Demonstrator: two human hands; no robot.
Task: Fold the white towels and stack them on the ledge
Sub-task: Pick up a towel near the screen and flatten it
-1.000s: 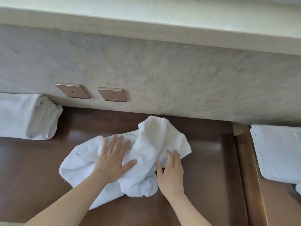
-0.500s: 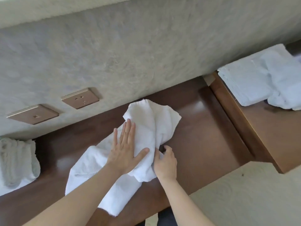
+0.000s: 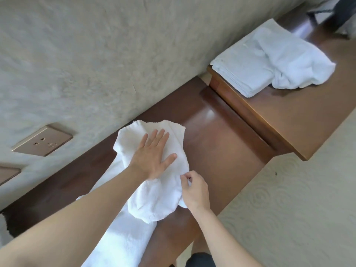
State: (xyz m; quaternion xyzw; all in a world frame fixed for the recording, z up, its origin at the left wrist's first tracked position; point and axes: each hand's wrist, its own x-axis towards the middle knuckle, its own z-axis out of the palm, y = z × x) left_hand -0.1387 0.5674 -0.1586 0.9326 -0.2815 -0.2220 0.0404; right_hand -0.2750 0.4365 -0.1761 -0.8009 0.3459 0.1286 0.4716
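A crumpled white towel (image 3: pixel 154 197) lies on the dark wooden ledge (image 3: pixel 221 143), reaching toward the bottom of the view. My left hand (image 3: pixel 154 157) presses flat on its upper part, fingers straight and spread. My right hand (image 3: pixel 194 191) pinches the towel's right edge just below the left thumb. On a raised wooden surface (image 3: pixel 289 116) at the right sit a folded white towel (image 3: pixel 244 68) and a loose white towel (image 3: pixel 296 62) that overlaps it.
A textured wall (image 3: pixel 115 54) runs along the ledge's far side and carries a bronze socket plate (image 3: pixel 42 141); a second plate (image 3: pixel 7 174) shows at the left edge. Patterned pale carpet (image 3: pixel 298 209) lies to the right. A dark object (image 3: pixel 331 10) sits top right.
The view has swung left and tilted, so the rolled towels on the left are out of sight. My right hand went from resting beside the towel to pinching its edge. My left hand stays flat.
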